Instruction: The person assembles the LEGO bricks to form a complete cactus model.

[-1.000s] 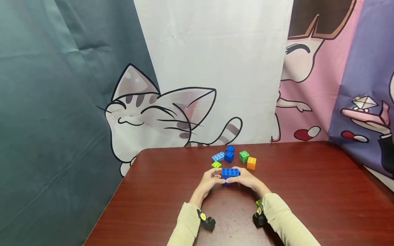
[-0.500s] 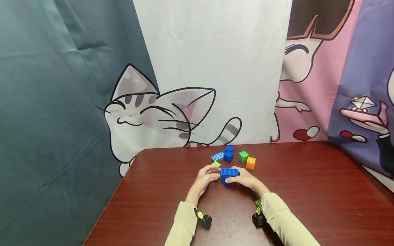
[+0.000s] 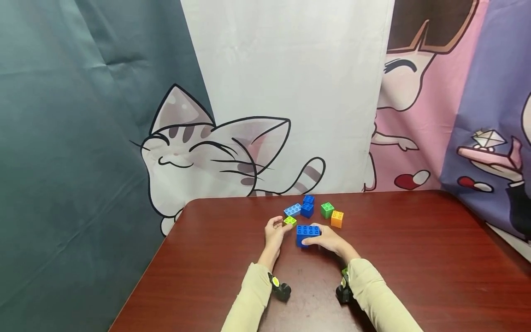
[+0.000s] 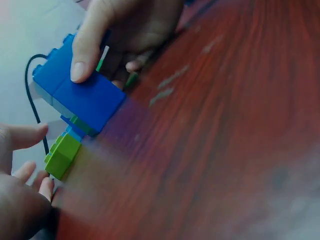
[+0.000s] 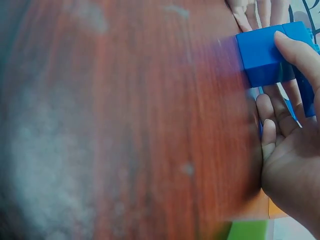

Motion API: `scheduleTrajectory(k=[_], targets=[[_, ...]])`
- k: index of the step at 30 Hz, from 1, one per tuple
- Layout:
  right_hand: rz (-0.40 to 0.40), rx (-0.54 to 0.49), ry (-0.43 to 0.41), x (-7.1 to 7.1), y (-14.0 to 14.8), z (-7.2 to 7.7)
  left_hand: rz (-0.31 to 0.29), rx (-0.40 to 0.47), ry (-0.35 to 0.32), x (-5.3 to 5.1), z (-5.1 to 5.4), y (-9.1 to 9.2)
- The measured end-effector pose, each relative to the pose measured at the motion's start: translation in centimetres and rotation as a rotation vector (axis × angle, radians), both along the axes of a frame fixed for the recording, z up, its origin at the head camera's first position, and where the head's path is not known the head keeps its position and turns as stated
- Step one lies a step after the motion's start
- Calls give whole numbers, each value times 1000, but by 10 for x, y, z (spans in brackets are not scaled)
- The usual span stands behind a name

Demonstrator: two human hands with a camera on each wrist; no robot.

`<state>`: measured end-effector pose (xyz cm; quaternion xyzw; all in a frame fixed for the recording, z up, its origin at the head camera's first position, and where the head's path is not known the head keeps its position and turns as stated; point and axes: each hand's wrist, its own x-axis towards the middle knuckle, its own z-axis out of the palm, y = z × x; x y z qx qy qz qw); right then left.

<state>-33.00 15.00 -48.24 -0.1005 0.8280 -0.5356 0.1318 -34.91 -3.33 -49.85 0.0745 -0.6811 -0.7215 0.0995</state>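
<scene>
In the head view my right hand holds a dark blue block of stacked toy bricks at the table's middle. The thumb lies along its near face, and a seam shows in the right wrist view's blue block. Most of the fingers behind it are hidden. To the left, my left hand is beside a flat lime green brick. Seen from the left wrist, thumb and fingers stand apart around the end of the lime brick; whether a fingertip touches it I cannot tell.
Farther back lie a light blue brick, dark blue bricks, a green brick and an orange brick. A green piece is partly hidden at my right wrist. Behind the table's far edge hangs a printed curtain.
My left hand has let go of the blue block and moved left and forward to the lime brick. The right hand still holds the block, at nearly the same spot.
</scene>
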Motion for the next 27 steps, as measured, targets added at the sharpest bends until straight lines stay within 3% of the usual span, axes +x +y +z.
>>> scheduleTrajectory(k=[5, 18, 22, 27], targets=[[-3, -19, 1, 1, 1, -1, -36, -228, -44, -1, 2, 4], [-39, 12, -4, 0, -6, 5, 56, -588, -19, -10, 10, 10], [-56, 24, -11, 0, -5, 4, 59, -597, -18, -8, 9, 11], [-51, 22, -18, 0, -4, 0, 46, -478, -52, -4, 5, 8]])
